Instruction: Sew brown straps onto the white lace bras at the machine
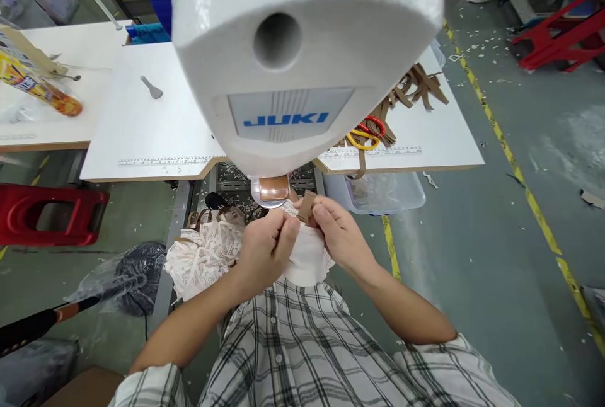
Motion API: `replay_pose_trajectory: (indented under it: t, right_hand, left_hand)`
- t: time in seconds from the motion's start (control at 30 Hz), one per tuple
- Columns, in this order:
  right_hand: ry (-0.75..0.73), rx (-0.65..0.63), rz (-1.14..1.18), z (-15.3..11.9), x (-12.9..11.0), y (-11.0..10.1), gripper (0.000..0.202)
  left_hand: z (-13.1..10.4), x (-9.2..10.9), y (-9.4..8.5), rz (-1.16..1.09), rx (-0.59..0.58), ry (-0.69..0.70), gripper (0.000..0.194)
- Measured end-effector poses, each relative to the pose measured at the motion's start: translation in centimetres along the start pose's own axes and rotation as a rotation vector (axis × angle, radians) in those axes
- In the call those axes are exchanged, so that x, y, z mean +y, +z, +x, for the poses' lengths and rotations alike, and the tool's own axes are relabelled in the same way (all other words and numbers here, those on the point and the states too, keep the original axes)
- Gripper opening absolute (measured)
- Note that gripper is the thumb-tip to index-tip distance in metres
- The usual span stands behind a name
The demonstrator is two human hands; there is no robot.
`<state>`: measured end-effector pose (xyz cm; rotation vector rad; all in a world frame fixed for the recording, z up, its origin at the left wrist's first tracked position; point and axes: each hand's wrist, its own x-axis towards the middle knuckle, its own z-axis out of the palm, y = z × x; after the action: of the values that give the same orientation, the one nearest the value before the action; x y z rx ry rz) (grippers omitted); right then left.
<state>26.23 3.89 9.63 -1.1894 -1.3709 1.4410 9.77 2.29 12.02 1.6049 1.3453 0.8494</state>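
Below the white JUKI sewing machine head (302, 35), both hands meet close to its needle area. My left hand (269, 240) is closed, thumb against the curled fingers, on the edge of a white fabric piece (305, 259) that hangs down over my lap. My right hand (338, 227) pinches a folded brown strip (306, 205) between thumb and fingers at the fabric's upper edge. A heap of white lace pieces (203, 252) with brown strips among it lies left of my left hand.
On the right tabletop (444, 136) lie several brown strips (420, 89) and red-and-yellow-handled scissors (366, 133). A clear plastic bin (387, 193) stands beneath. A small grey tool (152, 87) and a drink bottle (42, 89) are on the left. A red stool (51, 215) stands lower left.
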Motion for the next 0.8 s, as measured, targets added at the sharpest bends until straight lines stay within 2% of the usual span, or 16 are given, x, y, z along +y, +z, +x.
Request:
replay_pose_trajectory:
  t: [0.1,0.2,0.37,0.57,0.8]
  right_hand:
    - [-0.025,0.117,-0.022,2.0,-0.6,0.2,0.027]
    - [-0.109,0.175,-0.184,4.6,-1.0,0.1,0.018]
    - [-0.191,0.135,-0.333,8.4,-1.4,-0.6,0.009]
    - [-0.253,0.096,-0.455,10.6,-1.3,-0.9,0.013]
    - [-0.295,0.127,-0.529,11.7,-0.3,-0.6,0.02]
  left_hand:
    - [0.3,-0.4,-0.5,0.068,0.061,-0.031,0.034]
    - [0.7,-1.1,-1.4,0.273,0.172,0.006,0.028]
    - [1.6,-2.4,-2.5,0.607,0.189,0.189,0.03]
    - [2.4,-2.5,-2.8,0.684,0.246,0.184,0.031]
    - [2.8,-2.5,-3.2,0.743,0.233,0.198,0.032]
